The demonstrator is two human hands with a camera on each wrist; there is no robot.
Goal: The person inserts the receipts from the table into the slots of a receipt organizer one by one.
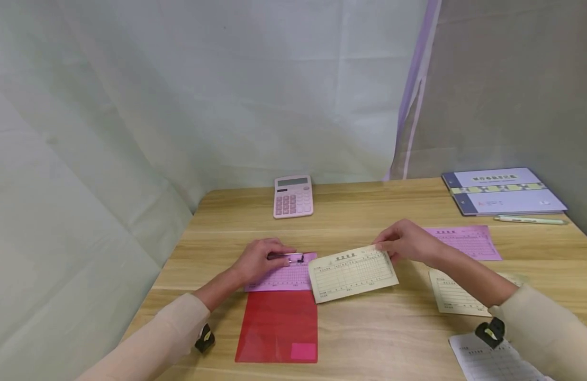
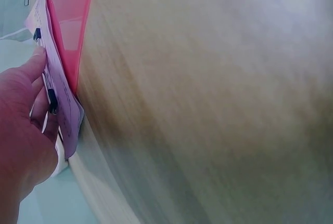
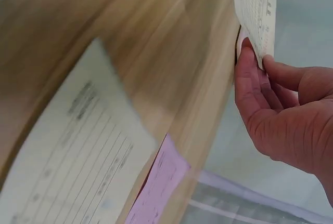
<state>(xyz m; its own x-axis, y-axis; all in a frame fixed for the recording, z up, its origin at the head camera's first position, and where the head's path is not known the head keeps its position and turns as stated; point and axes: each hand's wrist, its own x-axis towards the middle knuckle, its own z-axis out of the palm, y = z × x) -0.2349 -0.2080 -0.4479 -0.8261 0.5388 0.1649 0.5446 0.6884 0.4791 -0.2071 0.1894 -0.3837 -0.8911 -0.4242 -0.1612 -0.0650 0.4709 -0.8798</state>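
Cream-yellow printed slip (image 1: 352, 272) is held slantwise over the tabletop (image 1: 360, 338), just right of the red clipboard (image 1: 276, 328); in the head view its left end overlaps the clipboard's upper right edge (can't tell if they touch). Right hand (image 1: 400, 242): forearm reaches in from lower right, thumb on the slip's upper right corner, fingers behind; grip pinching that slip. Left hand (image 1: 261, 259): forearm slants up from lower left, thumb and fingers on the metal clip (image 1: 293, 255) at the clipboard's head; grip pinching the clip, black ends showing. Under that hand, first purple slip (image 1: 290, 276) lies across the clipboard's top; pink label (image 1: 304, 351) at its lower right corner.

Count: two cream-yellow slips, one in hand, second yellow slip (image 1: 457, 296) under the right forearm; two purple, second purple slip (image 1: 469, 242) beyond that forearm; one white slip (image 1: 488, 360) near the right sleeve, partly cut off by the frame. One clipboard, one pink calculator (image 1: 293, 197) at the back, one ledger book (image 1: 505, 190) at back right, one pen (image 1: 531, 219) just in front of it. Pale curtain (image 1: 274, 95) behind.
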